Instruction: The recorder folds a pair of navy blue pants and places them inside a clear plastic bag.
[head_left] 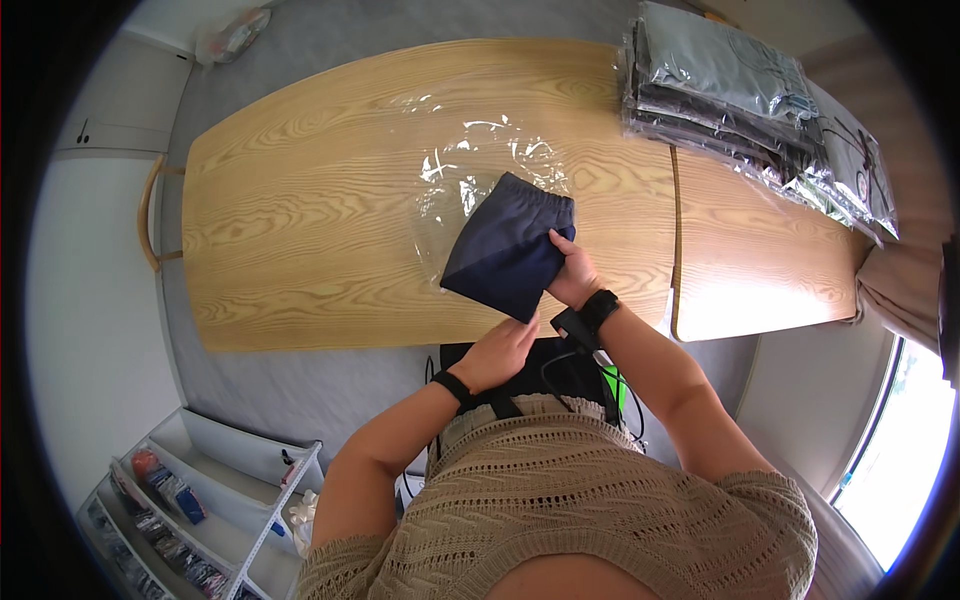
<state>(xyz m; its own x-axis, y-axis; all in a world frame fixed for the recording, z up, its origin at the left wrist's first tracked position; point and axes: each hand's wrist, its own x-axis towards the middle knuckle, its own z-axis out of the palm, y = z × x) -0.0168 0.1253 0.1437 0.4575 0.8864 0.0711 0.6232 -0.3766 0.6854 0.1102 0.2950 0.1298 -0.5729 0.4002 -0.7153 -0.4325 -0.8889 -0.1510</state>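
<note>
Starting with a wooden chair [146, 212] just off the table's [300, 230] left end. Then a shiny clear bag [465, 190], lying mid-table. Next, left hand [505, 352] by the table's near edge, touching a folded garment [508, 245], can't tell if gripping. Looking dark navy, flat, gathered at the waist, held over the table's near half. Gripped by right hand [576, 276], thumb on top. Finally, bagged clothes [725, 75] piled around the table's far right corner.

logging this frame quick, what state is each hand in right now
Left hand: fingers at the lower corner of the folded navy garment; gripping or not cannot be told.
Right hand: closed, holding the garment's right edge, thumb on top.
</note>
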